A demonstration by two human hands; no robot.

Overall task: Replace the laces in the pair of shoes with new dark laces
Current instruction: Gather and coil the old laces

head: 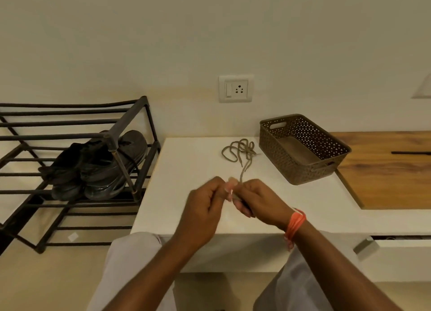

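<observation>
In the head view, both hands meet at the centre of the frame, over the near part of a white table top [186, 171]. The right hand [258, 201] has its fingers curled round one end of a brownish lace [240, 151], and the left hand [205, 206], fingers curled too, pinches at the same end just beside it, though blur hides exactly how the left fingertips sit on the lace. From the hands the lace runs up the frame and lies in loose loops on the table, just left of a brown perforated basket [326, 168] at centre right. A pair of dark shoes [100, 166] stands side by side on a black metal rack [70, 124] at the left of the frame, well apart from the hands. An orange band [295, 225] circles the right wrist. A white wall socket [236, 88] sits above the table, and a wooden surface [384, 175] fills the right edge.
</observation>
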